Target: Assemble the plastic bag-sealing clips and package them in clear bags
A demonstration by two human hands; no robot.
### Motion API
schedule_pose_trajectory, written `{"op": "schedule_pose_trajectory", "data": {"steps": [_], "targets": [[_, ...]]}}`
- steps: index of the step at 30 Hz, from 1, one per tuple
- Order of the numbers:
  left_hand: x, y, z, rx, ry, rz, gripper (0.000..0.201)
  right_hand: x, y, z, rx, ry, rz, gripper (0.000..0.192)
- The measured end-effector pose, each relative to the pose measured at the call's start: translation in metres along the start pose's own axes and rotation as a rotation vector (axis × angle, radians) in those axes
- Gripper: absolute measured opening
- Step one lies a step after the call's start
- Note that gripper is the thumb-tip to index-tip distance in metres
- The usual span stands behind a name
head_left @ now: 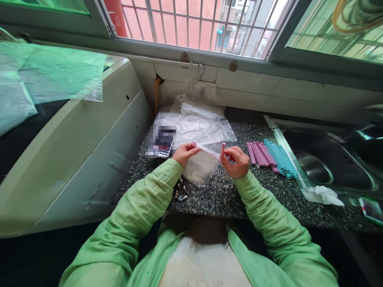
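Note:
A small clear plastic zip bag (pixel 202 169) hangs over the counter between my hands, its top edge showing a pinkish line. At its upper left corner my left hand (pixel 186 153) is closed, pinching the edge between thumb and fingers. My right hand (pixel 237 161) is at the upper right corner, fingers curled, with a narrow pink tip standing up beside the thumb; whether that is a fingertip or a strip is unclear. Below the bag lie small shiny bits (pixel 182 196), too small to name. Behind it, a pile of clear plastic bags (pixel 199 119) is spread out.
Pink strips (pixel 261 154) and teal strips (pixel 279 158) lie right of my hand, beside the metal sink (pixel 323 159). A phone-like device (pixel 167 143), partly blurred, rests at left. White crumpled tissue (pixel 329 195) sits near the sink's front corner. A pale appliance (pixel 98 151) borders the left.

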State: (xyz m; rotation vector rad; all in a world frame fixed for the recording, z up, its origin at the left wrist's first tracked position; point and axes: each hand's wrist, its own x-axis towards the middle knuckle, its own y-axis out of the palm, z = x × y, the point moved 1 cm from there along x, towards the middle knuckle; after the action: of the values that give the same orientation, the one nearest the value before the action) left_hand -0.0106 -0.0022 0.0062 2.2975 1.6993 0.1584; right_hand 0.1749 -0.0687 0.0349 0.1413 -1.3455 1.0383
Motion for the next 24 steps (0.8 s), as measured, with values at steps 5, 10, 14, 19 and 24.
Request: {"op": "schedule_pose_trajectory", "data": {"steps": [5,10,14,19,24], "targets": [[0.0022,-0.0019,0.0022,-0.014,0.017,-0.015,0.042,0.001,-0.0014,-0.0013,0.033,0.053,0.008,0.004],[0.0018,-0.0014,0.0002,-0.051,0.027,-0.041,0.043,0.0037,-0.0034,-0.0017,0.084,0.075,-0.002,0.008],[0.0006,-0.0009,-0.0012,-0.059,0.023,-0.045,0.042,0.0041,-0.0042,-0.0024,0.094,0.087,0.002,0.009],[0.0006,-0.0018,-0.0015,-0.093,0.026,-0.06,0.043,0.0039,-0.0049,-0.003,0.092,0.114,0.007,0.011],[0.0003,-0.0017,-0.0031,-0.104,0.04,-0.072,0.043,0.0057,-0.0078,-0.003,0.087,0.104,-0.009,0.013]]}}
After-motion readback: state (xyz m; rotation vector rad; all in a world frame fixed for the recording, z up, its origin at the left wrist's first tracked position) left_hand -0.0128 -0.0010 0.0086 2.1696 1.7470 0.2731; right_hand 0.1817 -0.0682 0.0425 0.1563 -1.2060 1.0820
